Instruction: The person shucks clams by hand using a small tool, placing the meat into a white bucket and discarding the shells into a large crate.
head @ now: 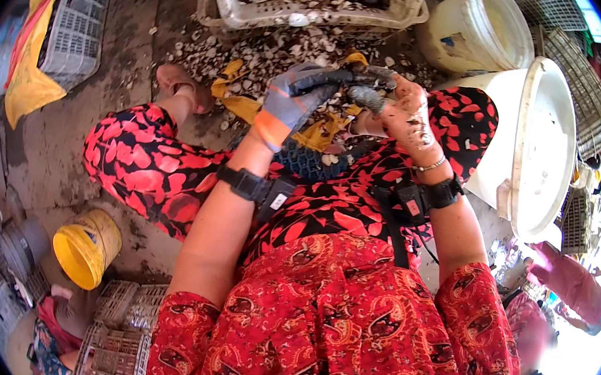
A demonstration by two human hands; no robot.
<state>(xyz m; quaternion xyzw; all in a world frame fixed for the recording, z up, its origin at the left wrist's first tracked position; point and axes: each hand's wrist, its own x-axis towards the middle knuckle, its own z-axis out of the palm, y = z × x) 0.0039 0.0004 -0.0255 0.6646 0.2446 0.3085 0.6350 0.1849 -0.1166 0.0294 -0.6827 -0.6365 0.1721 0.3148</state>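
My left hand wears a grey work glove with dark coated fingers and an orange cuff. Its fingers reach right to meet my right hand, which has grey coverings on some fingers and wet scraps stuck to its skin. Something dark and small seems to lie between the fingertips, too hidden to name. Below the hands are yellow cloth or plastic strips and a blue mesh by my lap. Small whitish and brown scraps cover the floor beyond.
Ahead stands a pale plastic crate with dark round pieces and pale scraps. On the right are a white bucket and a large white tub. A yellow bucket lies behind left, near stacked crates. Other people are nearby.
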